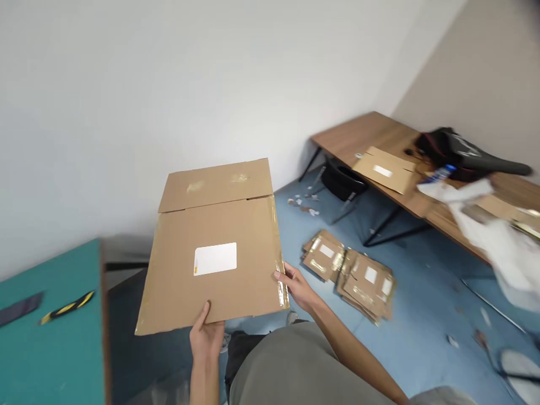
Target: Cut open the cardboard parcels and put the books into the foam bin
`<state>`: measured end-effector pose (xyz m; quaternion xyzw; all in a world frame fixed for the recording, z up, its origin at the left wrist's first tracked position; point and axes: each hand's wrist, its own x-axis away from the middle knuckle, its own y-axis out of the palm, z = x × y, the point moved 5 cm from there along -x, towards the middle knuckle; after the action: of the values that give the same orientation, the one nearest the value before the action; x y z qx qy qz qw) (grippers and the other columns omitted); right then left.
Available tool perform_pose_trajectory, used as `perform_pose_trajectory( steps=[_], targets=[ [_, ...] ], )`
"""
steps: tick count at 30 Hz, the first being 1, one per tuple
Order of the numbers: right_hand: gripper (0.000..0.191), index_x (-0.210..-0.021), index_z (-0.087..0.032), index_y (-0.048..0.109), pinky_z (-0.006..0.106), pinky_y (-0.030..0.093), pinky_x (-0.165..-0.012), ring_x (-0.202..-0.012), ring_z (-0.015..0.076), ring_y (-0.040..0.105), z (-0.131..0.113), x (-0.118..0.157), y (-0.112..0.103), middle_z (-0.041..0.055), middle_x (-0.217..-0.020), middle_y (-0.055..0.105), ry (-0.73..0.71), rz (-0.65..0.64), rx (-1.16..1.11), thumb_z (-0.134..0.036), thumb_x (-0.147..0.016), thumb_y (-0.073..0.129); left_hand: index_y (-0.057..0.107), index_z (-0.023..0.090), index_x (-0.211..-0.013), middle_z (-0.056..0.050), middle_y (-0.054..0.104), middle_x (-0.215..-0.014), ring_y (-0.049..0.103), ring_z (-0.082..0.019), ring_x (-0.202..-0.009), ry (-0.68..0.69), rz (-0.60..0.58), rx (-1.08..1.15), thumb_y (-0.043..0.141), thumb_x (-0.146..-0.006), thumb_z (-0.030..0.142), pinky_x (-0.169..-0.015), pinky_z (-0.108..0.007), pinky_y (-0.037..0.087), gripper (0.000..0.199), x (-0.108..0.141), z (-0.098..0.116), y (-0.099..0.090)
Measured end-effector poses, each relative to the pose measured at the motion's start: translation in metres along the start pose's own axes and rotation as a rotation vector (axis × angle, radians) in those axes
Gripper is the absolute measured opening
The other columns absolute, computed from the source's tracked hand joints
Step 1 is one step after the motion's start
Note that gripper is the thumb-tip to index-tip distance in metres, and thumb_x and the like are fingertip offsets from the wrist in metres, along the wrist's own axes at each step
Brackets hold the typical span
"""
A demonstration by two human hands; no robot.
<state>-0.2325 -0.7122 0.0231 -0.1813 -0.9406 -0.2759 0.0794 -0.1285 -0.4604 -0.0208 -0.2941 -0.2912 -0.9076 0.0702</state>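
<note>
A flattened cardboard box [248, 236] with a blank-looking white label [216, 259] is held up in front of me, its top flap extending away. My left hand [206, 334] grips the near edge, thumb on top and fingers underneath. At the right edge, by the shiny clear tape, my right hand [297, 287] pinches the cardboard with the thumb above; its other fingers are partly hidden behind. A yellow and black box cutter [67, 307] lies on the green-topped table [54, 354] to my left, near a dark flat object [21, 308].
Stacks of flattened cardboard [367, 284] lie on the blue floor to the right. Beyond them, a wooden table [358, 132] bears another cardboard piece [383, 171], a black bag [447, 152] and white plastic [485, 230]. A black chair [341, 179] stands under it. Paper scraps litter the floor.
</note>
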Motion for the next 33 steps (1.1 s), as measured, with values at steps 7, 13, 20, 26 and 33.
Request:
perform_pose_trajectory(
  steps=[7,13,20,26,33],
  targets=[
    [0.055,-0.128,-0.029,0.075,0.046,0.054,-0.107,-0.118,0.0304,0.072,-0.067,0.104,-0.195,0.0075,-0.134,0.076,-0.199,0.469,-0.172,-0.060,-0.084,0.087,0.069,0.028,-0.146,-0.006,0.080,-0.130,0.075,-0.023,-0.124,-0.348,-0.314,-0.301,0.062,-0.098,0.006,-0.112,-0.038,0.060,0.053,0.030,-0.165,0.180],
    [0.057,-0.119,-0.025,0.074,0.043,0.061,-0.092,-0.108,0.0302,0.076,-0.073,0.114,-0.273,0.0107,-0.125,0.079,-0.257,0.712,-0.236,-0.062,-0.079,0.090,0.068,0.026,-0.146,-0.005,0.079,-0.131,0.078,-0.020,-0.116,-0.482,-0.487,-0.431,0.059,-0.099,0.000,-0.109,-0.036,0.063,0.054,0.028,-0.246,0.303],
    [0.057,-0.122,-0.023,0.068,0.025,0.048,-0.043,-0.064,0.0185,0.073,-0.154,0.073,-0.353,0.0086,-0.112,0.081,-0.260,1.001,-0.111,-0.056,-0.081,0.088,0.072,0.022,-0.135,-0.007,0.077,-0.135,0.077,-0.018,-0.114,-0.538,-0.762,-0.430,0.066,-0.098,0.003,-0.098,-0.028,0.065,0.042,0.021,-0.325,0.472],
    [0.030,-0.106,-0.022,0.072,0.023,0.059,-0.056,-0.080,0.0180,0.076,-0.295,0.026,-0.472,0.0088,-0.115,0.079,-0.459,1.176,-0.345,-0.038,-0.086,0.086,0.069,0.018,-0.133,-0.013,0.073,-0.133,0.074,-0.013,-0.107,-0.620,-0.885,-0.563,0.065,-0.103,0.009,-0.092,-0.022,0.060,0.032,0.042,-0.397,0.649],
    [0.022,-0.103,-0.021,0.071,0.026,0.059,-0.064,-0.086,0.0207,0.079,-0.245,-0.013,-0.496,0.0124,-0.110,0.081,-0.355,1.115,-0.389,-0.040,-0.094,0.076,0.070,0.014,-0.128,-0.018,0.073,-0.130,0.074,-0.019,-0.109,-0.597,-0.872,-0.649,0.077,-0.093,0.005,-0.108,-0.035,0.056,0.037,0.007,-0.411,0.620]
  ],
)
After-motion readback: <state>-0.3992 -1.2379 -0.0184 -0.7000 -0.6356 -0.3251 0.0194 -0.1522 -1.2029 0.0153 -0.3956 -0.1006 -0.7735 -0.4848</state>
